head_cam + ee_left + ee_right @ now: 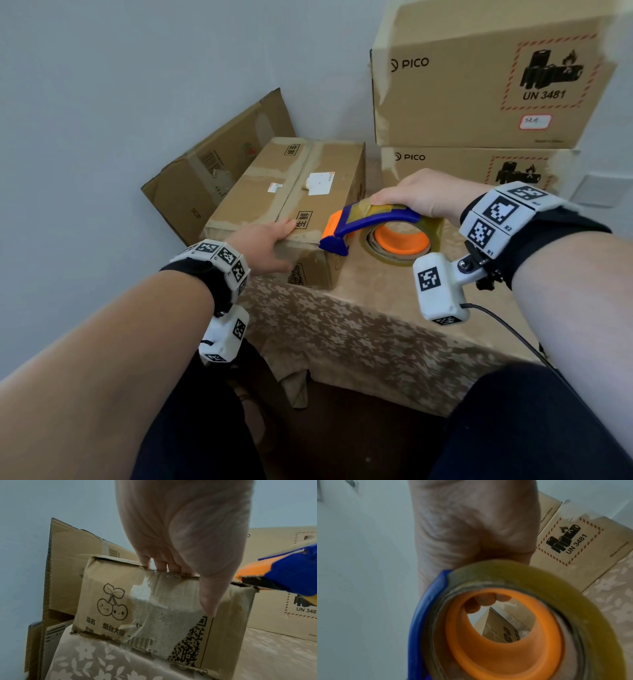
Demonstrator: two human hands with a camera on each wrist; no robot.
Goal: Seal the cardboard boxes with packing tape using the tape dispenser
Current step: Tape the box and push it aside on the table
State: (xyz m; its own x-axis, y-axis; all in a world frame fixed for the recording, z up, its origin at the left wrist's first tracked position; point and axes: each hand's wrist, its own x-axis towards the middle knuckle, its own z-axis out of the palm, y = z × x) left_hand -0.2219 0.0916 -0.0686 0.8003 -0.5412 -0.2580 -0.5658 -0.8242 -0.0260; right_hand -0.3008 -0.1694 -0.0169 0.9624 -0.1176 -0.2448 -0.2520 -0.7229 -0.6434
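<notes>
- Cardboard box (301, 192), crinkly and tape-scarred, sits on the flowery tablecloth (359, 329).
- Left hand (263, 246) clamps its near edge.
- Right hand (421, 195) grips the blue-orange tape dispenser (373, 222) at the box's corner.

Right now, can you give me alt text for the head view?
Left hand grips the near end of a taped cardboard box on a floral tablecloth; right hand holds a blue-and-orange tape dispenser at its corner.
</notes>
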